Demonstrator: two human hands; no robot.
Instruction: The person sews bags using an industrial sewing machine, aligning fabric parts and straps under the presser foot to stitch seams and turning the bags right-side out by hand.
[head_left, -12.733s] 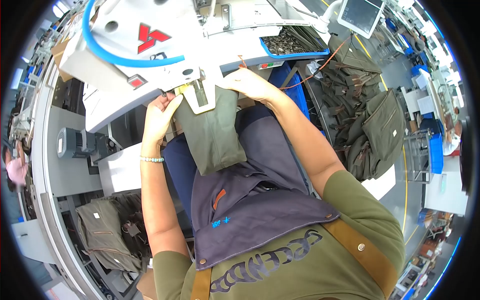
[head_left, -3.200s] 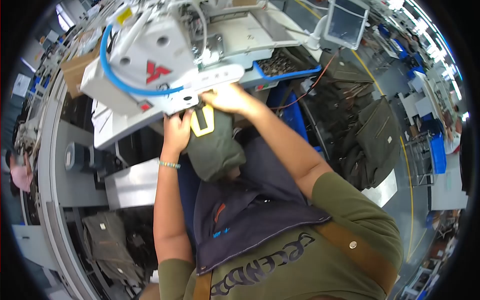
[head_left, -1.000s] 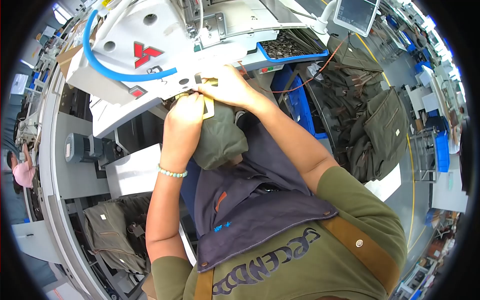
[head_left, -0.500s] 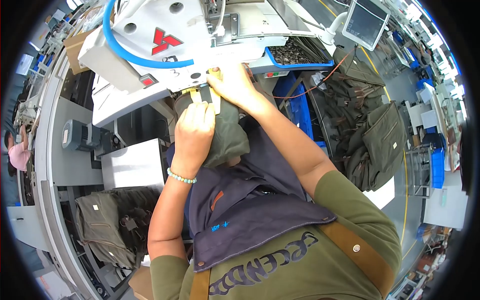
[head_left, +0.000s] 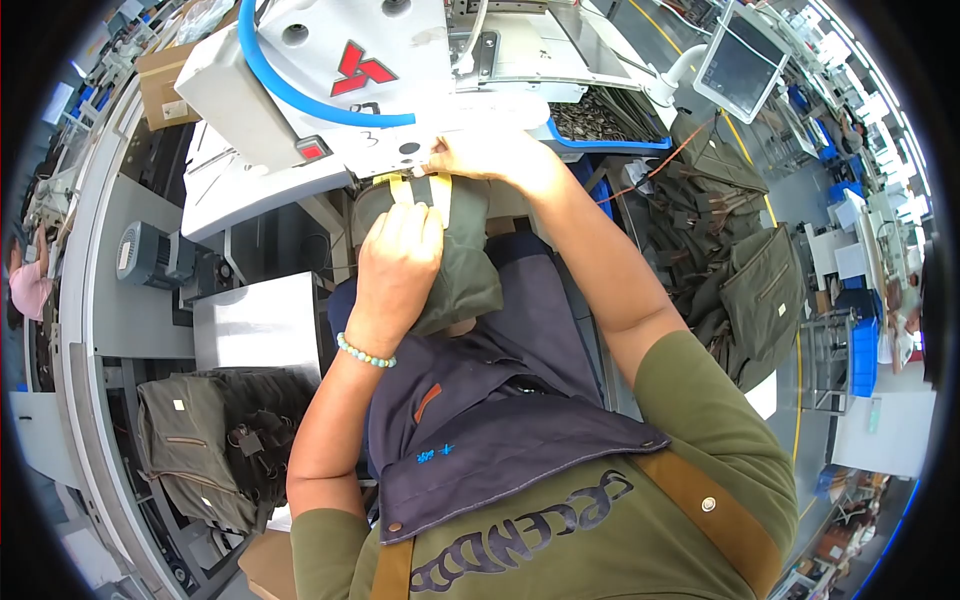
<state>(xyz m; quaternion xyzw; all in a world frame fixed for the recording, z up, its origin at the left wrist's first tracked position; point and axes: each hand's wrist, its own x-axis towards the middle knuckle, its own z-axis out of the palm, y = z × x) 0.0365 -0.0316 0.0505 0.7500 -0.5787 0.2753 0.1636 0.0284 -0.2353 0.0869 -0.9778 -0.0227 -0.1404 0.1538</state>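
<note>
A dark green fabric bag (head_left: 465,275) hangs under the front of a white sewing machine (head_left: 260,110). Two pale yellow strips, a left strip (head_left: 401,190) and a right strip (head_left: 442,200), lie at its upper edge. My left hand (head_left: 400,260) is closed on the fabric at the lower part of the strips, its knuckles facing up. Close under the machine's head, my right hand (head_left: 490,157) has thumb and fingertips pinched together at the top of the right strip. What lies between those fingertips is too small to make out. The machine's head hides the needle area.
Dark green bags (head_left: 205,440) are stacked at lower left, and more bags (head_left: 750,300) hang at right. A blue-edged tray (head_left: 610,120) of small dark parts sits beside the machine. A screen (head_left: 740,62) stands upper right. A grey motor (head_left: 155,252) is at left.
My right hand has slid back and to the right, uncovering more of the right strip. My left hand keeps its hold on the fabric. The whole view has shifted slightly.
</note>
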